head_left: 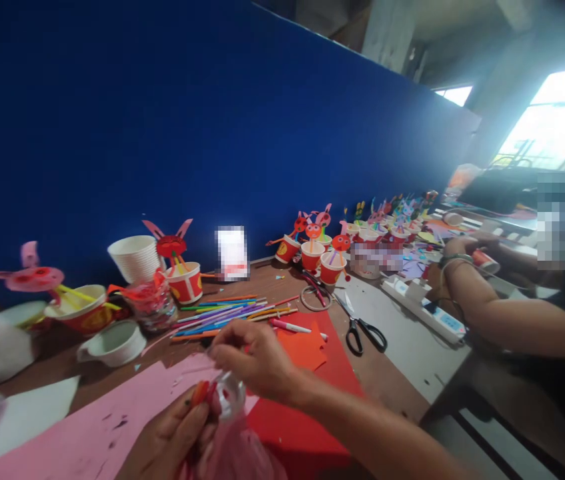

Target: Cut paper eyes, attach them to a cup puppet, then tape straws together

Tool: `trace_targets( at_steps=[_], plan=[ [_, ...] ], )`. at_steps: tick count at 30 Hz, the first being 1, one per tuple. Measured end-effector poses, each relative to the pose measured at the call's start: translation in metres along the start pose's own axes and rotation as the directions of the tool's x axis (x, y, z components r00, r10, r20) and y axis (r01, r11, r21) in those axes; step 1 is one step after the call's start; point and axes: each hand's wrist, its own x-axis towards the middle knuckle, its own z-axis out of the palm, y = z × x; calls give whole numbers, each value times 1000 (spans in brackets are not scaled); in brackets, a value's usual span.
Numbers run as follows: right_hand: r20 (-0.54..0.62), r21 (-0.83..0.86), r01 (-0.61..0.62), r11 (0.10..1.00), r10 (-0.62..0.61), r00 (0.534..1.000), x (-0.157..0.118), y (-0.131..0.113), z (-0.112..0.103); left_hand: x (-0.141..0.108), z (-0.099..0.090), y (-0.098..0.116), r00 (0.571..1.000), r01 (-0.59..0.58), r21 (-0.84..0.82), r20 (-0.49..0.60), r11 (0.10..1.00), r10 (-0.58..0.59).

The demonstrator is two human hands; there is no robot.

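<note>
My left hand (177, 430), low in the middle, is closed on a small orange-red piece (199, 393). Against its fingers lies a crumpled, translucent pink plastic bag (247, 450) with a whitish, shiny loop (231, 395) at its top; I cannot tell whether the hand grips the bag too. My right hand (257, 360) reaches over from the right just above, its fingertips pinched together. Whatever they hold is too small to make out. Pink paper sheets (87, 433) lie under and left of the hands, red paper (307, 413) to the right.
Coloured sticks (232, 317), a marker (298, 328) and black-handled scissors (362, 327) lie beyond my hands. Paper cups with rabbit figures (185, 280) line the blue wall (162, 113). A power strip (427, 310) and a co-worker's arm (502, 320) are at right.
</note>
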Motion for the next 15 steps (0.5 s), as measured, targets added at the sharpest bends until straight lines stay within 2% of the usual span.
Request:
trace_targets(
  at_steps=[2,5,9,15],
  plan=[
    [-51,11,33,999,-33,998,-1,-7,-4,-2,1,4,997,-75,48,1,996,75],
    [-44,-18,35,999,-36,998,-5,-12,-8,-2,0,9,996,-81,49,32,995,80],
    [58,-55,-36,998,39,998,-10,-12,-4,0,-5,14,977,-211,80,38,974,208],
    [125,-200,40,979,-15,992,-14,-13,9,-4,-9,20,933,-357,268,61,895,354]
  ],
)
